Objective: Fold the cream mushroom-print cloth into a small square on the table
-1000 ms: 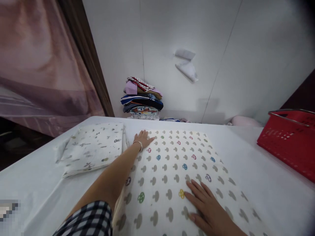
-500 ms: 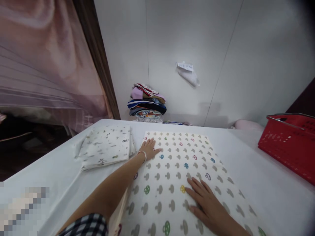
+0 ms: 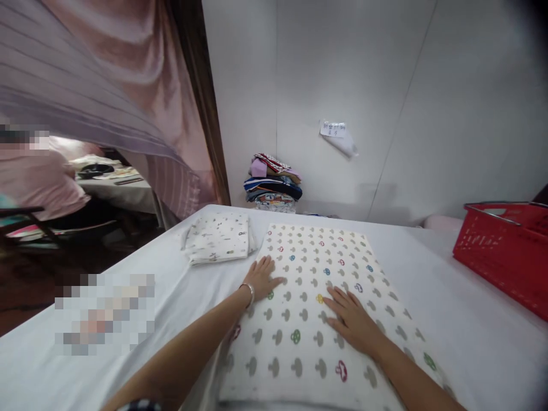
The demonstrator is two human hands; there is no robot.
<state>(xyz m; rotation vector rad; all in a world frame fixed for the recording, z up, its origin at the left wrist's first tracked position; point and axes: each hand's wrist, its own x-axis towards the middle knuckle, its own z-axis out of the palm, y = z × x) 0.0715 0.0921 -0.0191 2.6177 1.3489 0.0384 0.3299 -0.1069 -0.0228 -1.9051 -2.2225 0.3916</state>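
White-covered worktop [image 3: 462,325] supports the rectangular white cloth with grey mushroom prints [image 3: 309,325], flat beneath your left hand [image 3: 261,277] and right hand [image 3: 351,321], both spread open and grasping nothing; expect light, limp, crease-prone fabric, best taken by two corners of one edge.

Right of the mushroom-print cloth [image 3: 308,257], we lose the end of the red basket [image 3: 496,254] past the picture's edge. We can't see the print beneath the left hand [image 3: 261,278] and right hand [image 3: 353,319]. Left of the cloth, we get only coarse blocks over some object [image 3: 111,314]; farther left, the person [image 3: 40,180] is cut off, head pixelated. Beyond the cloth, we find the wall note's writing [image 3: 334,129] too small to read.
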